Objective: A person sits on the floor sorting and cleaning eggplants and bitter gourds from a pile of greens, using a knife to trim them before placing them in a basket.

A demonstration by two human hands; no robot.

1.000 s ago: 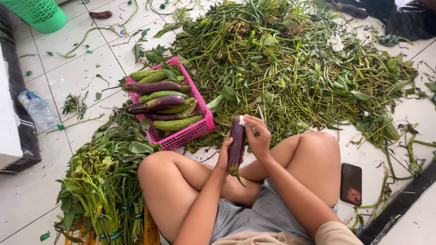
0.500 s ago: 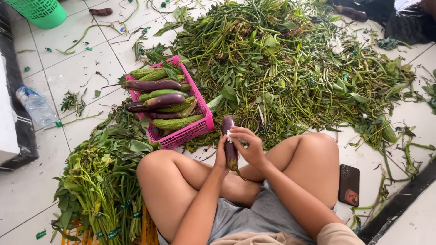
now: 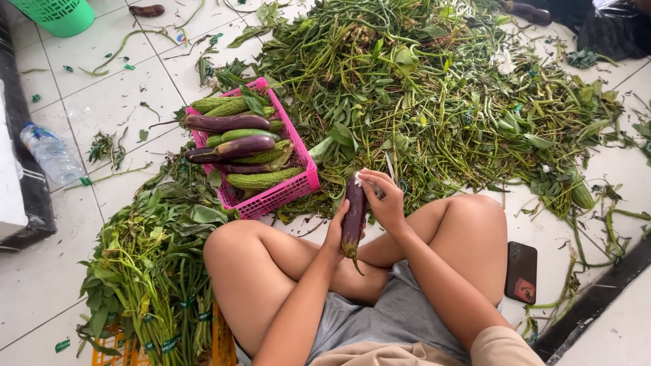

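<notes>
Sat cross-legged on the tiled floor (image 3: 61, 271), facing a heap of greens (image 3: 441, 102). Held a purple eggplant (image 3: 354, 215) upright above the knees, left hand (image 3: 335, 234) in a clenched grip around its lower half, right hand (image 3: 383, 200) pinching its top end. Kept a pink basket (image 3: 285, 190) of eggplants and gourds just beside the left knee.

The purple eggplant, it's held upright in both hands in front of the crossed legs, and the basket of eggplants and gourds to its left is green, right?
Not quite: the basket holding the eggplants and gourds is pink, as the head view shows. The rest stands: the left hand and right hand hold the purple eggplant upright in front of the crossed legs.
</notes>
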